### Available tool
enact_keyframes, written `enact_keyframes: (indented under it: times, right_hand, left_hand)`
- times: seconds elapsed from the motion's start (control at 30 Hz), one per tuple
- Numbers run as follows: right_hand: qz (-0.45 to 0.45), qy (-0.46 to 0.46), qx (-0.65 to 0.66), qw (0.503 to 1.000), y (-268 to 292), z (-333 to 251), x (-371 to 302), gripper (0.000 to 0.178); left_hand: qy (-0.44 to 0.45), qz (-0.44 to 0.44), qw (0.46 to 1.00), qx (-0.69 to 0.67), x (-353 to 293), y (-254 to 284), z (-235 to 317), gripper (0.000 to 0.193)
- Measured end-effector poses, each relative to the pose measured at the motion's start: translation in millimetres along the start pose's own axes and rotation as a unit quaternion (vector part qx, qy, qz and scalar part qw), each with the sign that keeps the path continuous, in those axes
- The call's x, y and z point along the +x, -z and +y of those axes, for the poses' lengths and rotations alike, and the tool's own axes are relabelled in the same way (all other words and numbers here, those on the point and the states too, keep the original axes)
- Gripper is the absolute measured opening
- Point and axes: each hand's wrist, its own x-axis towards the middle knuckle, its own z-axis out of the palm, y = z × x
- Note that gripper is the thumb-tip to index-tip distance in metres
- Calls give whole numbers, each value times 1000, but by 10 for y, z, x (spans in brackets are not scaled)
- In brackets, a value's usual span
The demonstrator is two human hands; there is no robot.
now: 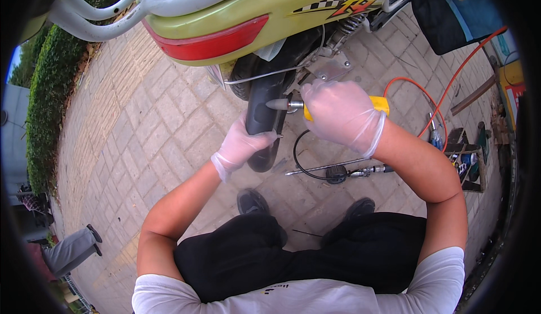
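A black inner tube hangs out below the rear wheel of a yellow-green scooter. My gloved left hand grips the tube near its lower end, thumb across the front. A small metal valve stem sticks out beside the thumb. In my gloved right hand is a yellow handheld rotary grinder, fingers wrapped round its body. Its grey cone-shaped tip points left and is at the tube's surface; whether it presses on it I cannot tell. Both hands wear clear plastic gloves.
An air gauge with a black hose and a metal rod lie on the paving. An orange hose loops at the right, near a tool tray. A hedge borders the left; another person's legs show lower left.
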Motion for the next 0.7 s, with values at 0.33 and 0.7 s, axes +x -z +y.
enact_keyframes:
  times: [0.33, 0.7]
  right_hand:
    - [-15, -6, 6, 1000, 5, 7, -29, 18]
    - [-28, 0, 7, 1000, -14, -9, -64, 18]
  left_hand:
    - [11, -48, 997, -68, 27, 78, -64, 42]
    - [5, -84, 991, -100, 42, 106, -85, 32]
